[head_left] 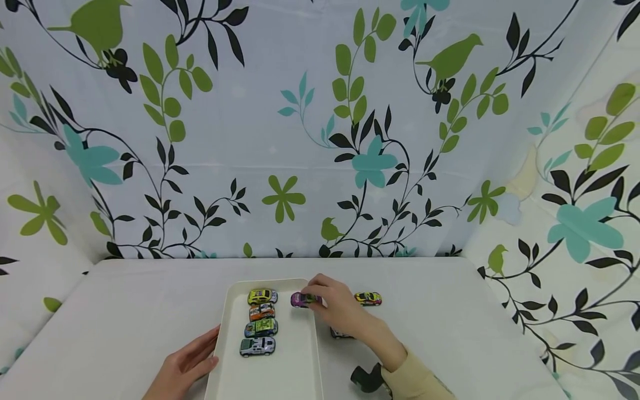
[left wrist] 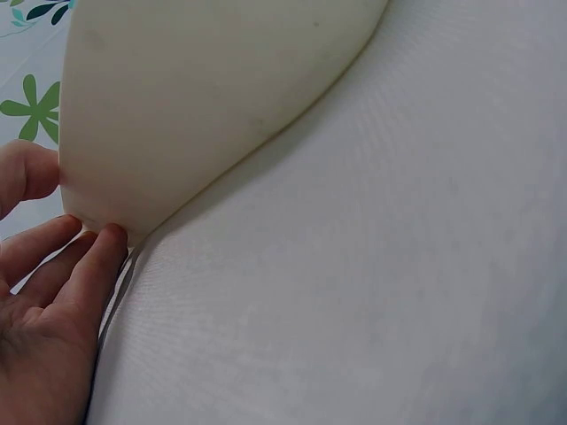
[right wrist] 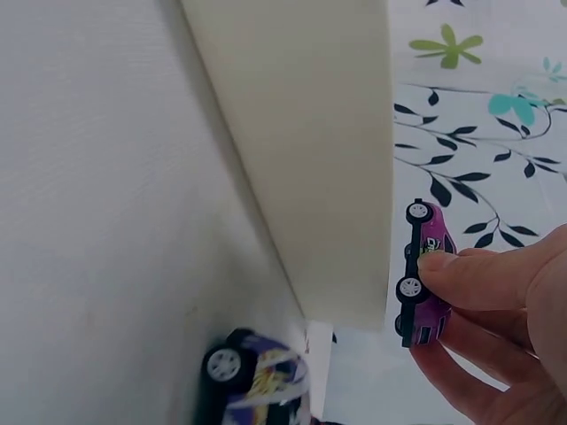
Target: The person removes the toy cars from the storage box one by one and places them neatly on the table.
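Observation:
My right hand [head_left: 337, 303] pinches a purple toy car [right wrist: 431, 266] between thumb and fingers, over the upper right part of a white tray [head_left: 280, 372]. In the right wrist view the car is tipped on end beside the tray's rim, its black wheels showing. Four fingers and thumb of my left hand [head_left: 187, 361] grip the tray's left edge, the thumb at the rim. Inside the tray stand a yellow car [head_left: 262, 296], an orange car [head_left: 262, 311], a green-and-blue car [head_left: 261, 328] and a silver car [head_left: 257, 346], in a column left of the middle.
A yellow-and-red car [head_left: 368, 299] stands on the white table [head_left: 435, 311] to the tray's right. Another car [head_left: 341, 333] is mostly hidden under my right forearm. A blue-purple car [right wrist: 261, 376] shows near the tray in the right wrist view. Patterned cloth [head_left: 280, 139] hangs behind.

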{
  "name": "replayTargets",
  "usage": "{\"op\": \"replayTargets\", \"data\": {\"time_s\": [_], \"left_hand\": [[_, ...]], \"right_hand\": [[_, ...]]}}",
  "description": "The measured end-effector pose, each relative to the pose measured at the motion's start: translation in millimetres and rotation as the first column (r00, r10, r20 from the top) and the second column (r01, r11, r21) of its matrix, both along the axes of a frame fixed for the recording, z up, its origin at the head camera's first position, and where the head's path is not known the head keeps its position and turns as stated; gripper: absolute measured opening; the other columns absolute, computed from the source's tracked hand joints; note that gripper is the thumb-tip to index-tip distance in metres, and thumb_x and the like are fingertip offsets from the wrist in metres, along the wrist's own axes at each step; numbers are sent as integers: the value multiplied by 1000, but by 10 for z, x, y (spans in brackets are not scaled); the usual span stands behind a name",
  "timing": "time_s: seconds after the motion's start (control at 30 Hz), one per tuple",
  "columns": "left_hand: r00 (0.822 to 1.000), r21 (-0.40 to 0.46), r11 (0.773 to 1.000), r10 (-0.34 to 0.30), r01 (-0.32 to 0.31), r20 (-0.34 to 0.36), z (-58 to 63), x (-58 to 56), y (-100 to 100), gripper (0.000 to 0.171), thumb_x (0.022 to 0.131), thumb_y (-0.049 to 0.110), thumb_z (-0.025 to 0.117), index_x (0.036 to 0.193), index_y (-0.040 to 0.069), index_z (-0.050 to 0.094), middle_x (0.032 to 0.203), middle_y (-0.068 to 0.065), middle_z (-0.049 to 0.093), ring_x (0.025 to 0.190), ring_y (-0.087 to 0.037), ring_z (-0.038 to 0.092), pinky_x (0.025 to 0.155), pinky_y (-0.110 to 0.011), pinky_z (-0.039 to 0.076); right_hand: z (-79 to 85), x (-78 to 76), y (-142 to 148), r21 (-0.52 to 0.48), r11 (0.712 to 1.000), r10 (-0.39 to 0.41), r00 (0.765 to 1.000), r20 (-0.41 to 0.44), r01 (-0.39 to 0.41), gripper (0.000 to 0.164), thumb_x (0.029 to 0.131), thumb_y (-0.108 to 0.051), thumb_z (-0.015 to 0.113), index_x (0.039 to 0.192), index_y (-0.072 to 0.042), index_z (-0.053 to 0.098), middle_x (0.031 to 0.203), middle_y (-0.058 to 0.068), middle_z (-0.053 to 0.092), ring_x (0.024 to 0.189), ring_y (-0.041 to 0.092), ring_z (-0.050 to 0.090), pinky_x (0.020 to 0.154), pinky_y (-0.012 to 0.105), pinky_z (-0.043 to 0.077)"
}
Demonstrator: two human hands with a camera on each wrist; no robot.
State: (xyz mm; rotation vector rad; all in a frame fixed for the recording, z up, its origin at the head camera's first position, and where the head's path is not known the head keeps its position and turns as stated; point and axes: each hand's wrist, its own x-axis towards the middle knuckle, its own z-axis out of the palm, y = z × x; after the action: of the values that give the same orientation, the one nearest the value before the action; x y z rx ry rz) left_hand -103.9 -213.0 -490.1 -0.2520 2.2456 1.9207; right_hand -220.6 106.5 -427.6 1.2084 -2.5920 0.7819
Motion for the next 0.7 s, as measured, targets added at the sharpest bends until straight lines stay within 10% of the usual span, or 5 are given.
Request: {"op": "replayTargets", "data": {"time_s": [0.7], "left_hand": [[1000,-5,1000,-10,10,19,-1,-4,-8,73,94,33,69,153,4,38,157,-19,37,143,-36,37,98,-33,55]], "right_hand": [[-268,79,655,-149,986,-80,997,-18,76,37,82,1,79,116,-8,70,111,-1,69,99,15,68,84,33,58]]}}
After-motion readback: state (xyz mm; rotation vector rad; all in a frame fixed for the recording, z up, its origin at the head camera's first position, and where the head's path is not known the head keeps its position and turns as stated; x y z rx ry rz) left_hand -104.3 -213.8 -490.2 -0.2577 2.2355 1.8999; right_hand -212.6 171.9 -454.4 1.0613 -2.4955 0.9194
